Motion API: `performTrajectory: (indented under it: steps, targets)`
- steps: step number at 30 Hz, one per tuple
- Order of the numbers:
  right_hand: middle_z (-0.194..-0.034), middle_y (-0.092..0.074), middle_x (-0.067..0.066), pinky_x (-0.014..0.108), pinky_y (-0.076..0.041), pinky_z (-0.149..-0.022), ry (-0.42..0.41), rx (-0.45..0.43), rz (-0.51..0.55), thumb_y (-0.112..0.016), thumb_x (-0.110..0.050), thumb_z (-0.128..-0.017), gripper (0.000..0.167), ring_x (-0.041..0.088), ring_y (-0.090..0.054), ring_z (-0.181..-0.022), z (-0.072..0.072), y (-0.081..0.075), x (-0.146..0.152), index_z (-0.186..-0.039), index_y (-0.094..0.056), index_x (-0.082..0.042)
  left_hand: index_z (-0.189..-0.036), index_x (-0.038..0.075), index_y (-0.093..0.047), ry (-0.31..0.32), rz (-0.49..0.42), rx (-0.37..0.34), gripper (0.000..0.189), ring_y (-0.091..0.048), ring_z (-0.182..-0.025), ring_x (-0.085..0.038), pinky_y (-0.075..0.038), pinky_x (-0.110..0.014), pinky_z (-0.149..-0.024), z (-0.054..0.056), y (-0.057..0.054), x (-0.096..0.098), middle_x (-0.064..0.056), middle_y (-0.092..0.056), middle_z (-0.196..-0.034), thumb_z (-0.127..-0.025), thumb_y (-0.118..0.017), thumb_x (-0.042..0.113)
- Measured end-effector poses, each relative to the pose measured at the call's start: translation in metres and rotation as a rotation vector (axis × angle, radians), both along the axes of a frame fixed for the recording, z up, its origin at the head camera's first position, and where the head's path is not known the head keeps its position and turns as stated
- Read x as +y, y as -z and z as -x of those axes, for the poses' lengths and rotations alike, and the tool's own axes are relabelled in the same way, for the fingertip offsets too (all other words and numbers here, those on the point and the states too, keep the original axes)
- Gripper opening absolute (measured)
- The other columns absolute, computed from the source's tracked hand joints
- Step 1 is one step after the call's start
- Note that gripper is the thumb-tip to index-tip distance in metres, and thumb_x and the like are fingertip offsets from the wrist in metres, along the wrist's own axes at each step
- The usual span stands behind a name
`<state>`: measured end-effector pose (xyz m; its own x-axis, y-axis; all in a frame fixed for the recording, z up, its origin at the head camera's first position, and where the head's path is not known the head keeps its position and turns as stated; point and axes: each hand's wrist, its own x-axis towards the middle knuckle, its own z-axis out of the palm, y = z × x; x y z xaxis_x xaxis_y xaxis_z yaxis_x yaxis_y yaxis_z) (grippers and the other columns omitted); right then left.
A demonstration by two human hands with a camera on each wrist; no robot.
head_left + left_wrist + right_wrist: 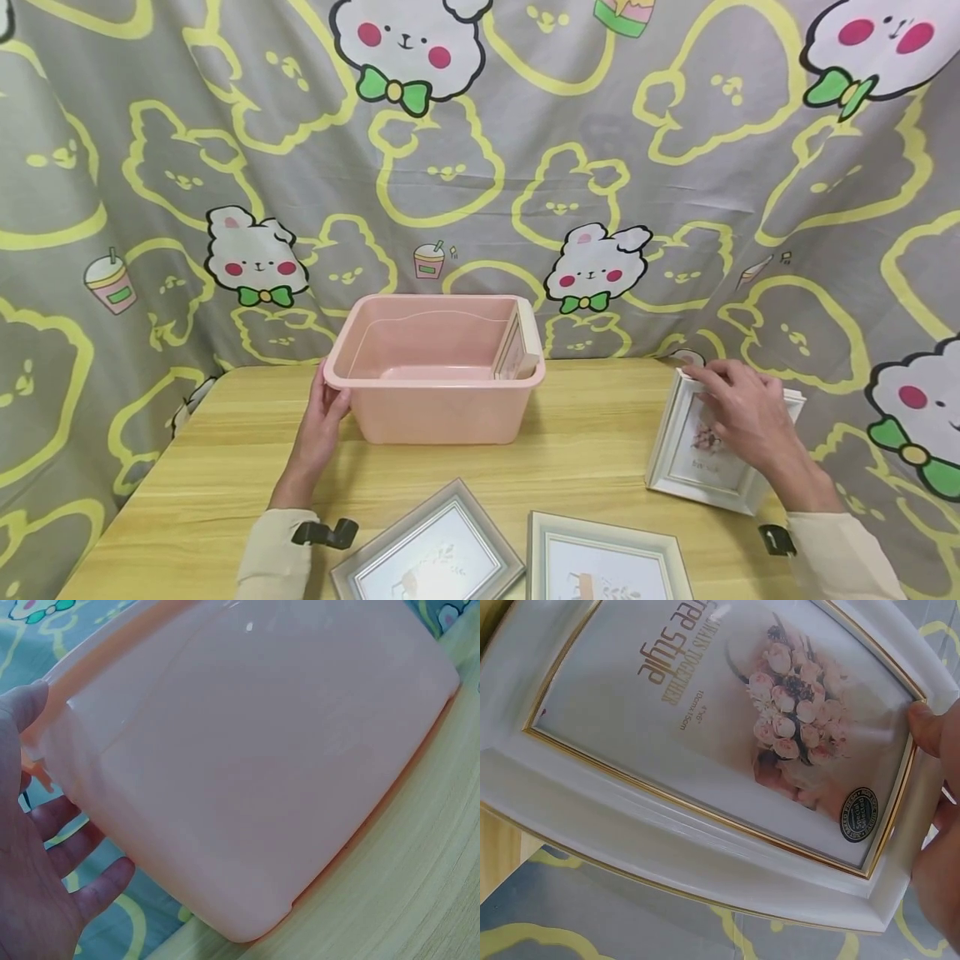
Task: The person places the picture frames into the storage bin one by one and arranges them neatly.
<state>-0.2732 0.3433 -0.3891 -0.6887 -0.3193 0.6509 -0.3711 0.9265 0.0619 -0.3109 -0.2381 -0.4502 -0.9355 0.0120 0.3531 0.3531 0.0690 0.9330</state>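
Note:
At the left end of a pink plastic basin [435,414], my left hand [324,421] grips the rim's corner. In the left wrist view the thumb [30,705] lies at the rim, with the other fingers spread along the basin's side. On the right, my right hand [746,412] pinches the top edge of a white picture frame [667,446], which stands tilted on the table. The right wrist view shows its gold inner trim and a flower-bouquet print [795,697]. Inside the basin, a cream picture frame [529,329] stands on edge against the right wall.
Two more picture frames lie face up at the table's front: a grey-silver one [480,521] and a cream one [600,527] beside it. A grey patterned curtain [480,192] hangs behind the wooden table [592,454].

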Motion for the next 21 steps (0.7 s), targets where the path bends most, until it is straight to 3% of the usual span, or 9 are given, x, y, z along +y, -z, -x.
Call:
performTrajectory:
  steps: [6, 11, 21]
  targets:
    - [-0.103, -0.061, 0.013, 0.051, -0.033, -0.071, -0.023, 0.053, -0.021, -0.074, 0.004, -0.07, 0.053, 0.031, -0.055, -0.095, -0.004, -0.003, 0.0, -0.117, -0.065, -0.018, -0.157, 0.019, -0.004, 0.004, -0.011, 0.005, 0.062, -0.015, -0.148, -0.036, -0.042, -0.006, -0.095, 0.0, 0.0, 0.0, -0.013, -0.014, -0.163, -0.105, -0.039, 0.02]
    - [-0.097, -0.062, 0.012, 0.05, -0.04, -0.065, -0.087, 0.089, -0.056, -0.077, 0.0, -0.065, 0.053, 0.03, -0.058, -0.085, -0.008, -0.009, 0.002, -0.115, -0.068, -0.017, -0.157, 0.02, -0.004, -0.001, -0.008, -0.004, 0.063, -0.015, -0.148, -0.036, -0.042, -0.006, -0.094, -0.001, 0.0, 0.001, -0.013, -0.013, -0.163, -0.105, -0.039, 0.02]
    - [-0.099, -0.064, 0.009, 0.052, -0.046, -0.069, -0.139, 0.024, -0.1, -0.074, -0.002, -0.065, 0.056, 0.032, -0.062, -0.084, -0.015, -0.016, 0.015, -0.119, -0.065, -0.015, -0.157, 0.021, -0.004, -0.017, 0.014, -0.02, 0.063, -0.017, -0.148, -0.036, -0.042, -0.006, -0.094, 0.0, -0.001, 0.0, -0.012, -0.015, -0.163, -0.105, -0.04, 0.021]
